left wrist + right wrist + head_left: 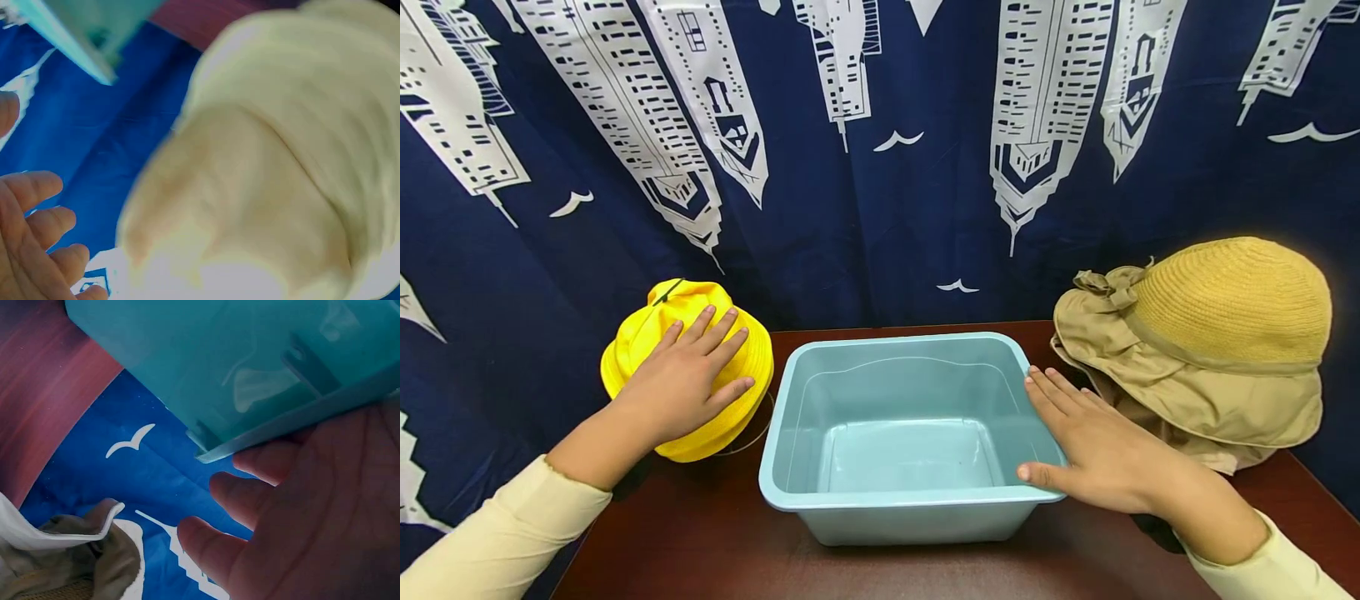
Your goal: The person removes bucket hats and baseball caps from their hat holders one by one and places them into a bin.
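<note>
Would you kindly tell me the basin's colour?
The basin is light blue, shown best in the head view.

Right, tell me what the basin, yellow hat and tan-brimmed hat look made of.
Basin: probably moulded plastic, smooth and slightly glossy, judging by highlights. Yellow hat: seemingly matte cloth, given its soft folds. Tan-brimmed hat: the crown looks woven, straw-like, with ridges, though whether natural or synthetic is unclear; the brim appears matte fabric, creased and drooping.

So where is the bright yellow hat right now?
In the head view, the bright yellow hat is on the left, beside the blue basin, with the left hand over it.
</note>
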Demonstrator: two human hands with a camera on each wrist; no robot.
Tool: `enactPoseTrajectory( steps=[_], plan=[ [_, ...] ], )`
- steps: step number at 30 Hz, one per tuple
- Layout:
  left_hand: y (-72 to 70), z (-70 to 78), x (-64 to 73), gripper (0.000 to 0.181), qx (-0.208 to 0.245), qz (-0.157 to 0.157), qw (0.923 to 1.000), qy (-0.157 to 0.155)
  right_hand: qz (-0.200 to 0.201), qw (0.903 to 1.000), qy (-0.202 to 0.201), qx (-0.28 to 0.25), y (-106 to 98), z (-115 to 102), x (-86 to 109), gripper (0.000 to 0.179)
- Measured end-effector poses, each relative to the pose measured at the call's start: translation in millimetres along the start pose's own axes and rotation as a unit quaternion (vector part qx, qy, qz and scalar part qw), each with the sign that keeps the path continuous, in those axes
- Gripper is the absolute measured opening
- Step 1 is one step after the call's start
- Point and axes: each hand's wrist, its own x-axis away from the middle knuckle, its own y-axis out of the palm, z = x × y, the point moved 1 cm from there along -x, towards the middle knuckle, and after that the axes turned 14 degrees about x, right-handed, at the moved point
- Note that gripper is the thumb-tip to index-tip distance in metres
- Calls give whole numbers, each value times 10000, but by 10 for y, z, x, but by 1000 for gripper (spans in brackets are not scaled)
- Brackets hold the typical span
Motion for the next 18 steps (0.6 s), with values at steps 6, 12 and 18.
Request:
enactPoseTrajectory(
  steps=[6,12,18],
  plan=[
    [-85,-257,-108,66,-449,179,9988,44,215,9997,-91,-112,56,16,25,105],
    [-230,-516,-142,66,-604,499,9964,-311,276,9994,-119,-197,85,30,11,108],
    [-330,-759,-164,69,-497,647,9942,-705,438,9986,-188,-245,92,35,21,107]
  ],
)
